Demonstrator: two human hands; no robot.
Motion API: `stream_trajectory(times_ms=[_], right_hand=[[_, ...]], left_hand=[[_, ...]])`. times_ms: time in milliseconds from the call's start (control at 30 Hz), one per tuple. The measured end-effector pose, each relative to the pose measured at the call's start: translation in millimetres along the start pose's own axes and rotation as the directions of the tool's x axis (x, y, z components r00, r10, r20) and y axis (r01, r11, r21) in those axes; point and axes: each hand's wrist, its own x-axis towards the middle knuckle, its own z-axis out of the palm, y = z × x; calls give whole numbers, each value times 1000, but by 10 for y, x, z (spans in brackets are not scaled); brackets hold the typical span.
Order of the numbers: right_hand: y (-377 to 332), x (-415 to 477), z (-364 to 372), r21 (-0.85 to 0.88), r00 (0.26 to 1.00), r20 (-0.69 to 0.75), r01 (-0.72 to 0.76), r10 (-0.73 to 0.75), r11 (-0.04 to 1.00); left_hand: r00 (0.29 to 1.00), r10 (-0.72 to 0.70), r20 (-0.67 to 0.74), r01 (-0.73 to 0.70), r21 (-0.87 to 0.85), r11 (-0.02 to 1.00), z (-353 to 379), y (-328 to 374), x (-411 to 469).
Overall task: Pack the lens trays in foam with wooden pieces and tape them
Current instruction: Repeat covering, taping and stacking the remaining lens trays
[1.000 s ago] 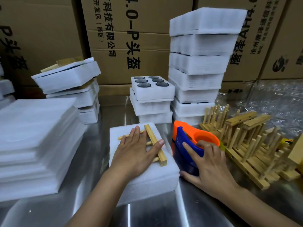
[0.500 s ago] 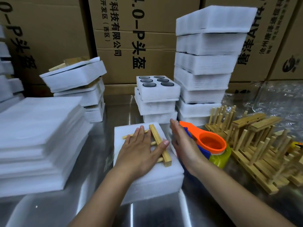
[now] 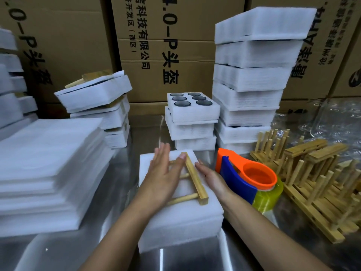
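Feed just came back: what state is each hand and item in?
Foam pack: covered, lying flat.
Wooden piece: lying on the foam pack, no tape seen.
Left hand: open, flat on the wooden piece.
Right hand: open, against the foam pack beside the wooden piece.
Tape dispenser: standing, not held.
Top lens tray: uncovered, six lenses showing.

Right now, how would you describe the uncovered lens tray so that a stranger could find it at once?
Find the tallest foam stack at the back of the steel table. Just left of it stands a shorter stack; the lens tray is on top. Only it shows six dark round lenses.
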Motion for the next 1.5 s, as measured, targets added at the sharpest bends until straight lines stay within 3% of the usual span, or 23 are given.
stream_trajectory(times_ms=[100,200,300,433,667,800,967,1100,1267,1500], right_hand=[[9,20,-9,25,1000,22,-10,9,1000],[28,60,-31,20,1000,23,14,-14,1000],[46,53,-36,39,999,52,-6,4,999],[53,49,-38,70,999,51,4,-8,998],[58,5,-36,139,1000,16,12,-15,990],[73,-32,-31,209,997,60,40,-53,977],[43,-117,-39,312,987,144,27,-76,950],[9,-144,-33,284,983,135,81,-124,955],[43,-185,17,267,983,131,90,-128,960],[30,-187,-3,291,980,161,64,-114,955]], left_hand=[[978,-125,-168,128,9,992,-82,-100,54],[935,-347,-77,342,-73,937,-153,-218,156],[907,-417,50,414,-283,865,-209,-407,90],[905,-421,58,335,-706,624,-199,-442,-6],[930,-354,101,234,-905,355,-116,-495,-103],[928,-333,165,262,-926,271,-118,-432,-101],[928,-334,163,248,-941,231,-84,-418,-47],[921,-332,203,275,-943,187,-75,-436,-31],[904,-341,257,352,-901,254,-127,-426,-112],[876,-407,258,381,-889,255,-116,-362,-171]])
